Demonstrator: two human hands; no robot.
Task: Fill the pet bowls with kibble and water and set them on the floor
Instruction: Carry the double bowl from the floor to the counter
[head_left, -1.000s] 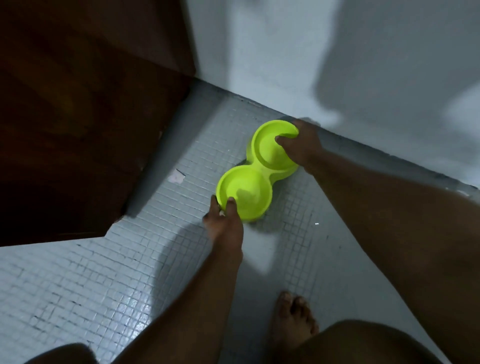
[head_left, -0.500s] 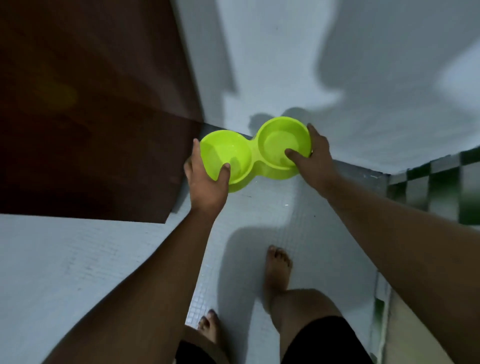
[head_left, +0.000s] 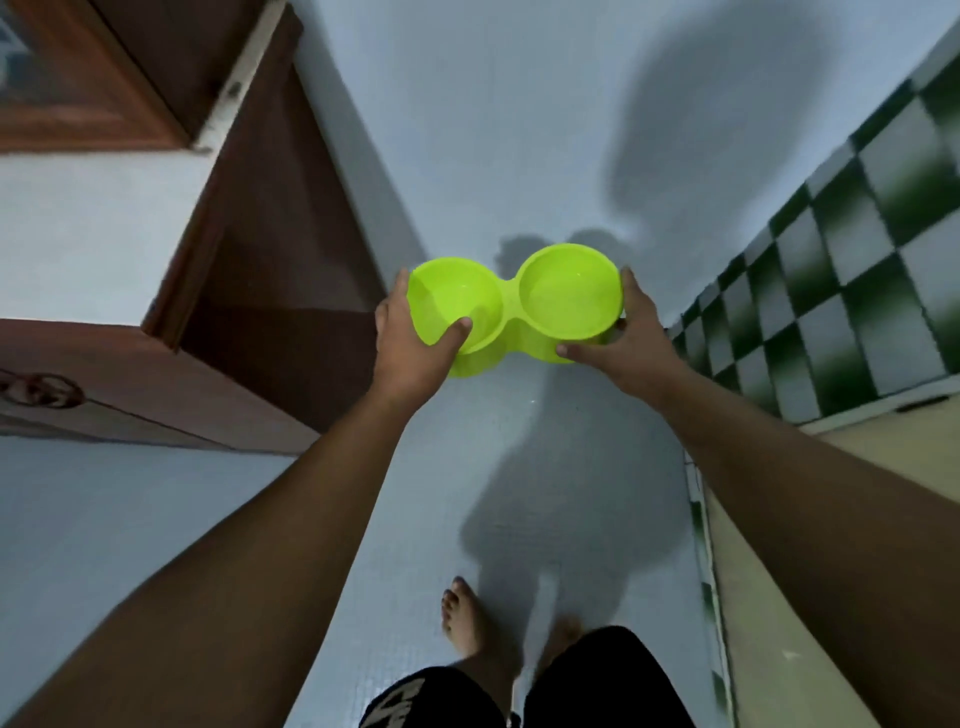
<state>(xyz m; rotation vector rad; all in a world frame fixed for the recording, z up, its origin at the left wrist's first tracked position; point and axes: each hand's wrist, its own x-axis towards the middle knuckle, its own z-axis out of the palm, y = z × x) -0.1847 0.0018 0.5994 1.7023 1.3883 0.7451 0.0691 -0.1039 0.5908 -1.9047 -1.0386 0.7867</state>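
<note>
Woodwork of a dark door (head_left: 270, 291) stood at the far left. Beside it the left hand (head_left: 410, 348) gripped the lime double pet bowl (head_left: 511, 312), thumb hooked over the rim and fingers curled behind the wall. The bowl hung level above the pale floor (head_left: 415, 519), both wells seemingly empty. The right hand (head_left: 623, 343) clasped the other end, near the checkered wall (head_left: 841, 291). The step looked like carrying it for filling, so the next move would call for finding kibble and water.

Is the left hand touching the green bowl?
Touching. The head view shows the left hand gripping the green double bowl: its thumb lies over the rim, inside the left cup.
</note>
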